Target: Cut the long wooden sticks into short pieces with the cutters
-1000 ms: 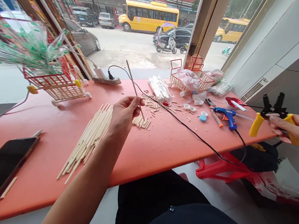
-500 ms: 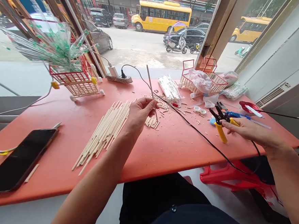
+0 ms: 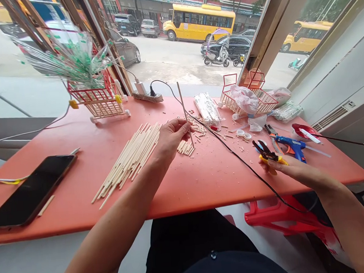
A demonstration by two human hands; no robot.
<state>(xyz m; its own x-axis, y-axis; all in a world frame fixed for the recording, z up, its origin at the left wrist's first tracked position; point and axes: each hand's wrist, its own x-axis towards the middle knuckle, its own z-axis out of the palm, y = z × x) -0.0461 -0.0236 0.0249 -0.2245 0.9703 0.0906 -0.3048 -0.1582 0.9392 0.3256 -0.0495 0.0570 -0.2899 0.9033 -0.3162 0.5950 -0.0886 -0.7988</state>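
Between the thumb and fingers of my left hand (image 3: 176, 133) a thin wooden stick (image 3: 181, 98) is pinched, nearly upright. My right hand (image 3: 292, 168) is closed around wire strippers (image 3: 269, 154) with yellow handles and black jaws, held over the right side of the table. A pile of long wooden sticks (image 3: 130, 156) lies left of my left hand, partly behind my forearm. Short cut sticks (image 3: 185, 148) lie just below that hand, and more cut pieces and crumbs spread beyond it. A blue glue gun (image 3: 291, 144) lies just past my right hand.
The orange table (image 3: 173, 195) has a black phone (image 3: 33, 190) at its left. A black cable (image 3: 233, 151) crosses it diagonally. Toward the window stand a stick-built cart (image 3: 95, 103) with wrapped stems, a power strip (image 3: 148, 97), a foil-like pack (image 3: 206, 108) and another stick-built cart (image 3: 265, 99).
My right hand has lowered and turned the wire strippers, moving them slightly left and uncovering the glue gun. The stick in my left hand leans a little more. The view has shifted slightly.
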